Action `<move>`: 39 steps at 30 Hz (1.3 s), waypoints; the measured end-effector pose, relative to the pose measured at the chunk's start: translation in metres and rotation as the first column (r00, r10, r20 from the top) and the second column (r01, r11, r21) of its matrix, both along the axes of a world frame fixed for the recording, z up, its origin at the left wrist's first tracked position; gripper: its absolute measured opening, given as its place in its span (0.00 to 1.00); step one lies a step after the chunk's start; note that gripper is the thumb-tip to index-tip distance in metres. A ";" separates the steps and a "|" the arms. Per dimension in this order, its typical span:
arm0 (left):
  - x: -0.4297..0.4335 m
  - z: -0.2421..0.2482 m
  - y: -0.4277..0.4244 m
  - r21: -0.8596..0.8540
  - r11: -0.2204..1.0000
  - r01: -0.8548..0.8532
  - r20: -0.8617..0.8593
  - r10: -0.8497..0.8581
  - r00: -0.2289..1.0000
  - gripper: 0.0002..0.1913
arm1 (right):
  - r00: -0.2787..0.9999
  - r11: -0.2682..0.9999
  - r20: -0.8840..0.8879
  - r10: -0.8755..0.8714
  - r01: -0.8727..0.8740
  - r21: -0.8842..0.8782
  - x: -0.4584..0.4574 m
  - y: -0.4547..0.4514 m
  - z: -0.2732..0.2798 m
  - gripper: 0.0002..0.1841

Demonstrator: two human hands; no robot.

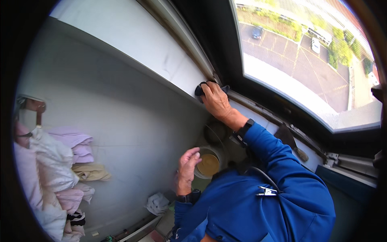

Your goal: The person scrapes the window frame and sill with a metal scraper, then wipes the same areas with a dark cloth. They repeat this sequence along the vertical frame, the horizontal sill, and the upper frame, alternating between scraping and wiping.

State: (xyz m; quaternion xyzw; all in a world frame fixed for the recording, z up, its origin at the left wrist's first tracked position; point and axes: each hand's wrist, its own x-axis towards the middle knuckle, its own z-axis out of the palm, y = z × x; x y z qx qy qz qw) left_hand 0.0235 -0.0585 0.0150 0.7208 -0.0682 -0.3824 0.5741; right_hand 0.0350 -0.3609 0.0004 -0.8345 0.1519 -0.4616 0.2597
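My right hand [216,101] presses a bunched dark cloth [200,90] onto the white window sill [145,51], close against the window frame's lower track. Fingers cover much of the cloth. My left hand [188,169] is lower, in front of my body, with loosely curled fingers and nothing held. Just beside it, on the right, is a bucket [208,165] with tan contents; the hand overlaps its rim in the picture, and I cannot tell whether they touch. A wide scraper [285,137] with a wooden handle lies on the sill beneath my right forearm.
Clothes [51,163] hang along the left side by the pale wall [127,121]. A crumpled white bag [157,203] is low near the wall. The window pane [290,66] looks down on a parking area. A dark round object [215,133] is behind the bucket.
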 end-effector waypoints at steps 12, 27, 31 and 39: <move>-0.004 -0.010 -0.009 -0.012 0.995 0.099 -0.069 -0.099 0.993 0.21 | 0.908 0.995 -0.411 0.086 -0.102 -0.017 -0.072 0.001 -0.048 0.13; -0.002 -0.018 0.016 -0.065 0.996 0.058 -0.074 -0.063 0.995 0.22 | 0.834 0.969 -0.498 0.237 -0.241 0.059 -0.081 0.011 -0.046 0.28; -0.001 -0.015 0.030 -0.028 1.000 -0.007 -0.068 0.005 0.998 0.20 | 0.848 0.968 -0.467 0.250 -0.226 0.108 -0.081 0.005 -0.032 0.24; 0.001 -0.019 0.033 -0.055 0.998 -0.015 -0.064 0.012 0.998 0.20 | 0.904 0.971 -0.413 0.112 -0.188 -0.150 -0.067 0.015 -0.060 0.20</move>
